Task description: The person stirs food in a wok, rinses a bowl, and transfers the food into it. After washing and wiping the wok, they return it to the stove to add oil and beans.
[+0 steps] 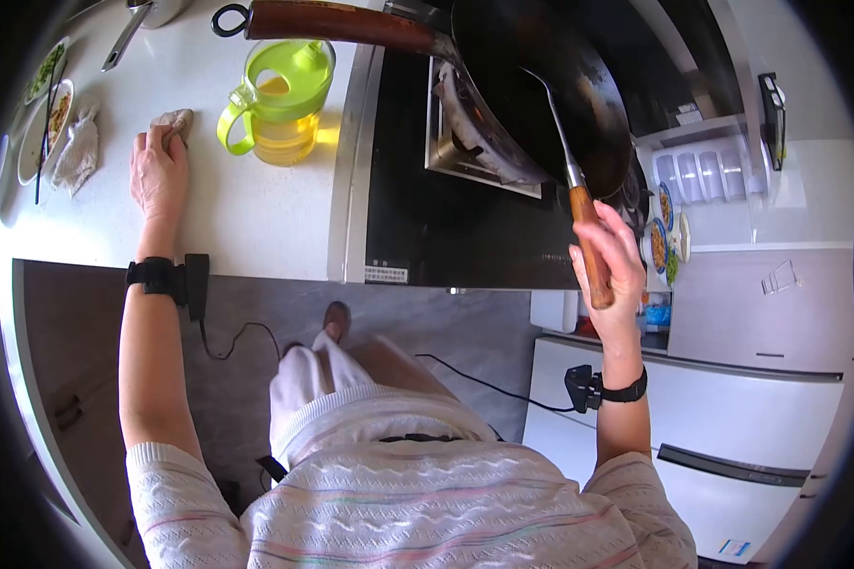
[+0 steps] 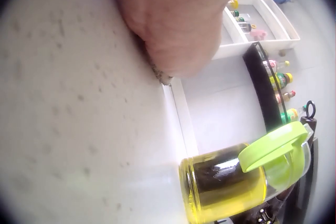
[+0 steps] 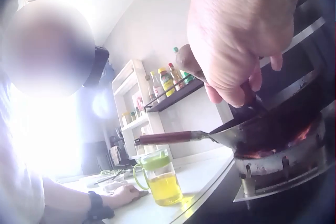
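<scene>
On the white countertop my left hand point(image 1: 159, 178) grips a small crumpled cloth point(image 1: 175, 119), its fingers bunched over it. In the left wrist view the hand hides most of that cloth. My right hand point(image 1: 615, 258) holds the wooden handle point(image 1: 588, 237) of a metal-shafted cooking utensil. The shaft reaches down into a dark wok point(image 1: 588, 95), where the utensil's head is hard to make out. Flames point(image 3: 302, 136) burn beneath the wok on the gas stove. To the right of my left hand stands a jug point(image 1: 287, 133) of yellow oil with a green lid and handle.
The wok's long wooden handle point(image 1: 342, 23) extends left above the oil jug. At the counter's left lie a dish of food point(image 1: 59, 119), chopsticks and another crumpled cloth point(image 1: 78, 156). Bottles point(image 3: 167, 81) line a wall shelf. Plates of food point(image 1: 659, 245) stand right of the stove.
</scene>
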Demonstrator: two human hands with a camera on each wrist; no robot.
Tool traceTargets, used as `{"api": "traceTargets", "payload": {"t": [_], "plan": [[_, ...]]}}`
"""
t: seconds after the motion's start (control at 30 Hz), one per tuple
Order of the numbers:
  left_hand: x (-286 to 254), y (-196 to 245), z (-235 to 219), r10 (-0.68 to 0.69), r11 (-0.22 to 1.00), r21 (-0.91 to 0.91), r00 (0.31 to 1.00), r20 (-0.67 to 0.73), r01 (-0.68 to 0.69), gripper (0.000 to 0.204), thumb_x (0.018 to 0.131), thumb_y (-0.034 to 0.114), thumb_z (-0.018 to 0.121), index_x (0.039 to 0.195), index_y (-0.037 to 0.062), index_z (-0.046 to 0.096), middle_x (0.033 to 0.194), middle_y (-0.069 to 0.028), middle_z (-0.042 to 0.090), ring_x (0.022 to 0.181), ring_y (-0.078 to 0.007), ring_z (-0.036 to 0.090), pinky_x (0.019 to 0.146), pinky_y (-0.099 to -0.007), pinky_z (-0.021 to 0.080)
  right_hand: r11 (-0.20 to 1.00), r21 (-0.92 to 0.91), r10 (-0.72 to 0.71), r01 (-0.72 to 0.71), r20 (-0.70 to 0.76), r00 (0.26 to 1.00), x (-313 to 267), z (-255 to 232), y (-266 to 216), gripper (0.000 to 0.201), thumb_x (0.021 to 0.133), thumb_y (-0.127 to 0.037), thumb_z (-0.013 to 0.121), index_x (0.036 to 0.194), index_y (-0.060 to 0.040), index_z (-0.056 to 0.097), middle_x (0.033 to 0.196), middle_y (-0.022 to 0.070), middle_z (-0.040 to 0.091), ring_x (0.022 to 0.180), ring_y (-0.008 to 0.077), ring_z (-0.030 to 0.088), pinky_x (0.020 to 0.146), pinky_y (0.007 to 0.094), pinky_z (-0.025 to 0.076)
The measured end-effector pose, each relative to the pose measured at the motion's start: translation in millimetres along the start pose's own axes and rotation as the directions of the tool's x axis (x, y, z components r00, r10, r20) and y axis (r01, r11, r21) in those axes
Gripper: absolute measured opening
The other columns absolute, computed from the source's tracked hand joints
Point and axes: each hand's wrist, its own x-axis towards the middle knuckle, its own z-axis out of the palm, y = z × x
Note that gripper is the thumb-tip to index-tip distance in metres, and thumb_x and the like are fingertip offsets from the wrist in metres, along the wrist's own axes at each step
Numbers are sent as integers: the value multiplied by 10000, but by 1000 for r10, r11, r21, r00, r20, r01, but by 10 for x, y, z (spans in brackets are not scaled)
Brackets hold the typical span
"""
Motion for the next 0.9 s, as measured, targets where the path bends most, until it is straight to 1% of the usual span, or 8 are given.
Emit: {"api": "traceTargets", "payload": {"t": [0.13,0.23,0.33,0.37,0.47,0.5,0.63,0.9], "plan": [[17,-21,10,32,999,-11,999,-6,-32,205,819,239,505,967,115,573,952,-105,558,928,-304,525,777,-392,437,997,-40,63,-65,-53,997,-223,26,2,432,715,23,657,1124,-66,550,1139,122,541,993,201,556,805,276,459],[3,-45,34,22,1000,-13,1000,2,-22,212,822,241,496,973,114,574,964,-104,558,941,-302,525,787,-391,436,905,107,426,-412,-211,880,-717,146,72,304,763,-28,647,1059,-33,579,899,66,642,795,123,603,742,251,467],[24,-56,37,-15,1000,9,999,39,14,234,832,261,477,989,118,574,992,-110,555,962,-305,523,808,-395,431,642,412,681,-646,80,728,-1302,642,121,131,802,-90,641,919,-31,640,756,13,626,677,71,577,641,191,463],[36,-75,50,-5,1000,19,999,45,4,260,843,287,463,1009,122,577,1020,-122,554,975,-314,522,818,-396,427,601,343,718,-722,165,676,-1510,899,214,172,796,-123,647,940,-28,633,752,23,633,675,80,582,638,207,467],[59,-93,70,6,999,48,997,71,-10,306,855,322,444,1052,127,574,1066,-132,549,998,-323,518,839,-395,422,584,162,757,-796,246,605,-1891,1597,453,388,763,-298,667,1031,-26,596,778,92,650,722,174,621,676,279,481],[59,-90,70,8,998,55,998,67,-12,310,852,323,445,1059,130,571,1072,-129,548,1001,-322,519,842,-395,421,641,102,726,-761,241,644,-1989,1821,592,483,745,-372,666,1059,-16,579,796,101,649,780,215,620,731,303,472],[106,-122,126,-9,995,100,996,84,1,329,836,324,428,1080,148,562,1105,-106,533,1030,-292,507,859,-390,419,533,129,806,-836,225,548,-1976,2304,733,562,707,-449,674,1050,-15,578,852,122,642,826,243,610,753,319,463],[103,-183,144,-16,993,115,995,100,5,342,833,340,422,1087,160,564,1115,-91,537,1033,-285,513,860,-387,420,461,348,770,-816,300,563,-1682,2375,620,385,759,-343,670,939,-13,588,790,47,630,744,126,604,677,275,483]]}}
